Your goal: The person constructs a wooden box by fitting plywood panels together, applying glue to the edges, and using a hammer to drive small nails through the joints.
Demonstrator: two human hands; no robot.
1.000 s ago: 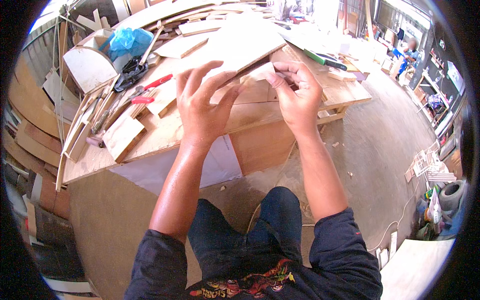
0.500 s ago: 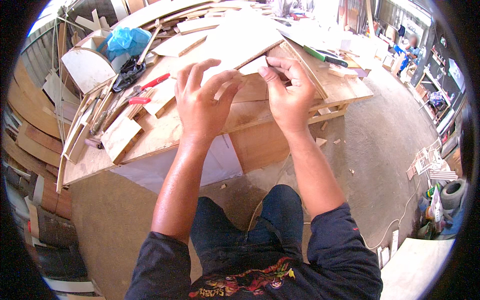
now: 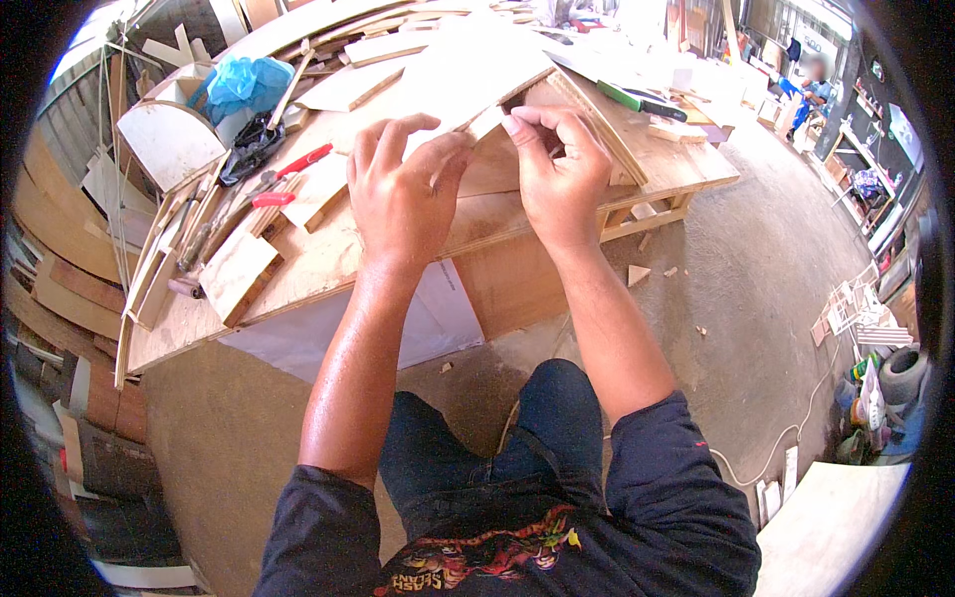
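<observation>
Both my hands are raised above the near edge of a plywood workbench (image 3: 477, 220), a short gap apart. On my left hand (image 3: 403, 194), thumb and forefinger come together in a pinch while the other fingers curl loosely. My right hand (image 3: 562, 174) pinches too, its thumb tip against the forefinger. Whatever lies between the fingertips is too small to make out. Just beyond them is a white board (image 3: 448, 85) with a raw wood edge, overexposed by glare. Close to my right hand, a wooden strip (image 3: 600, 129) slants along the bench top.
Red-handled pliers (image 3: 274, 199), wood offcuts (image 3: 242, 274), a black bag (image 3: 254, 149) and a blue plastic bag (image 3: 251, 84) lie on the bench's left. A green and black tool (image 3: 642, 100) rests at right. A cable (image 3: 766, 476) crosses the floor. Someone (image 3: 814, 92) sits far right.
My right hand has shifted left, closer to my left hand, and its fingers have drawn tighter together. My left hand has hardly moved. The view has shifted slightly.
</observation>
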